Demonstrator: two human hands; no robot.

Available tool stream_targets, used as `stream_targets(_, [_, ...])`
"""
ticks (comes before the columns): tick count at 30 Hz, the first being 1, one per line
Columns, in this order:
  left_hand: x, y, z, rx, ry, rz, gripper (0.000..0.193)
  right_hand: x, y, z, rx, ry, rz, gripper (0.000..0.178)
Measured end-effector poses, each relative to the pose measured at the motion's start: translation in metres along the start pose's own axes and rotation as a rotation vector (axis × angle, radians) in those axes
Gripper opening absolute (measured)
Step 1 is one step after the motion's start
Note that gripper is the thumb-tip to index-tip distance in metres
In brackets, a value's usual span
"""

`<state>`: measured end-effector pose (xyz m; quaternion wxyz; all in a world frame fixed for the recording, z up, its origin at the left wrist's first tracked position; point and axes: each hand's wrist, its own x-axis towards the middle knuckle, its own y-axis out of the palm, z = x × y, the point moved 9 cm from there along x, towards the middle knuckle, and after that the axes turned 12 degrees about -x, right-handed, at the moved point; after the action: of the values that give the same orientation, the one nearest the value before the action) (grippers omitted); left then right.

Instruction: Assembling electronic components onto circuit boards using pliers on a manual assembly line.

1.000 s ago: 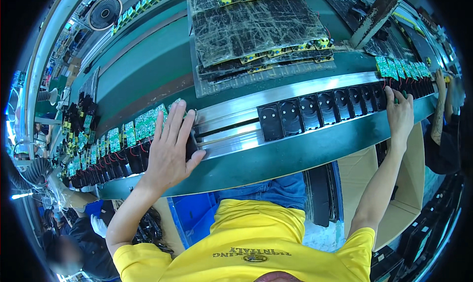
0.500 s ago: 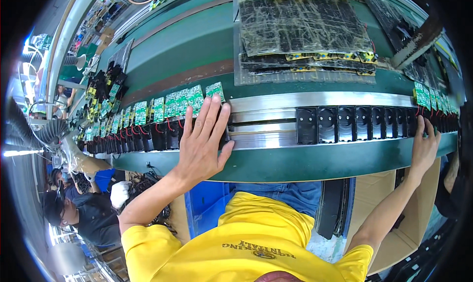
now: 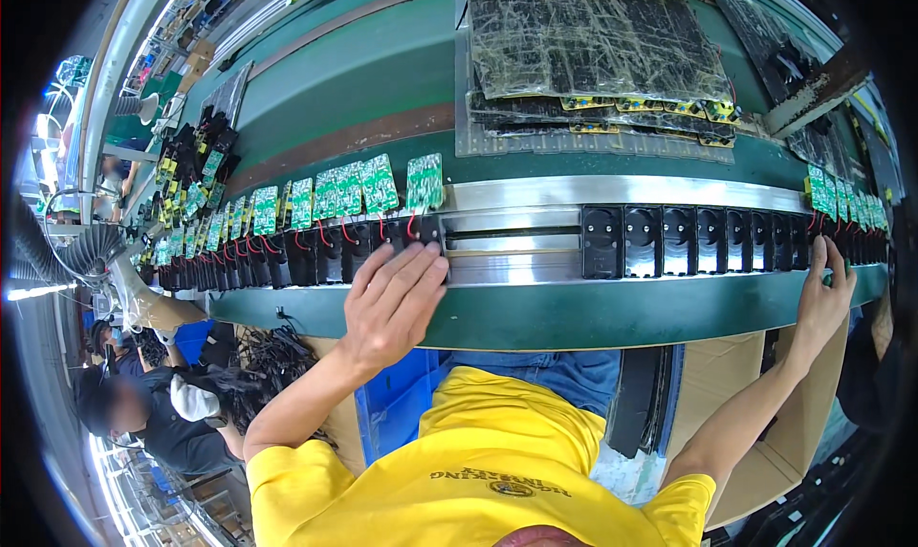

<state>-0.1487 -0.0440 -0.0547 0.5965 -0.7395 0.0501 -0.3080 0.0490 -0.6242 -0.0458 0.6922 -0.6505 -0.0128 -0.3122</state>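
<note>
Two bare hands are resting along one metal rail (image 3: pixel 516 268), and I am watching both from the head camera. My left hand (image 3: pixel 392 303) is lying palm down with its fingers close together and slightly bent, their tips touching the end case (image 3: pixel 429 229) of the left row of black cases (image 3: pixel 301 263). I am not able to tell whether it is gripping that case. Green boards (image 3: pixel 339 191) are standing above this row, with red wires (image 3: pixel 382 228) running down to the cases; one board (image 3: pixel 425 181) is standing just above the end case.

My right hand (image 3: pixel 822 303) is reaching to the far end of the right row (image 3: pixel 708 241), fingers bent and partly spread, tips at the cases there; I am not able to tell whether they are pinching anything. More boards (image 3: pixel 841 199) are standing just beyond those fingertips. Bare rail is showing between the rows. Behind, stacked sheets (image 3: pixel 593 45) are lying on the green bench (image 3: pixel 335 78).
</note>
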Motion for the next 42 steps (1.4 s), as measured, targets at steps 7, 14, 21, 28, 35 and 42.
stream_targets(7, [0.029,-0.021,0.008,-0.273,-0.284,-0.010,0.045,-0.010,-0.006,0.012,0.112,-0.006,0.009,0.047])
stream_targets(14, [0.031,-0.027,-0.007,-0.075,-0.098,-0.091,0.025,-0.024,-0.050,0.046,0.213,-0.074,-0.033,0.037])
stream_targets(21, [0.136,-0.079,0.017,0.003,-0.015,-0.298,0.026,-0.035,-0.079,0.072,0.257,-0.181,-0.141,0.027])
stream_targets(28, [0.364,0.047,0.198,0.063,-0.206,-0.148,0.042,-0.053,-0.074,0.073,0.346,-0.199,-0.059,0.021])
stream_targets(35, [0.415,0.109,0.224,0.149,-0.200,-0.048,0.035,-0.074,-0.079,0.064,0.362,-0.190,-0.010,0.019])
stream_targets(42, [0.350,0.061,0.123,-0.544,-0.282,0.142,0.058,-0.093,-0.101,0.129,0.579,-0.351,0.083,0.042])
